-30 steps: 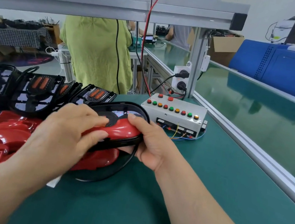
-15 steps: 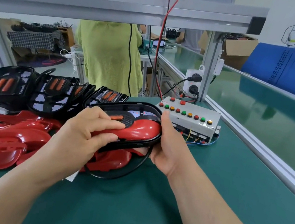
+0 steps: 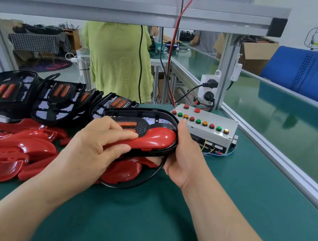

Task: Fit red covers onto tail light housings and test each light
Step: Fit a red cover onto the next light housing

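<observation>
I hold a black tail light housing (image 3: pixel 154 115) with a glossy red cover (image 3: pixel 155 140) seated in its lower part, a little above the green bench. My left hand (image 3: pixel 96 143) grips the left end, fingers curled over the cover. My right hand (image 3: pixel 184 156) wraps the right end, thumb up along the rim. A black cable (image 3: pixel 143 181) loops down from the housing. Loose red covers (image 3: pixel 11 147) are piled at left, with several open black housings (image 3: pixel 57 100) behind them. The grey test box (image 3: pixel 206 126) with coloured buttons sits just behind my right hand.
An aluminium rail (image 3: pixel 274 159) borders the bench on the right, with a conveyor beyond. A shelf beam (image 3: pixel 131 7) runs overhead, and red and black leads (image 3: pixel 175 38) hang from it. A person in a green top (image 3: pixel 117 60) stands behind the bench. A socket post (image 3: pixel 210 89) is behind the box.
Both hands have kept their grip on the housing and shifted it slightly right, closer to the test box. The cover looks pushed further into the housing.
</observation>
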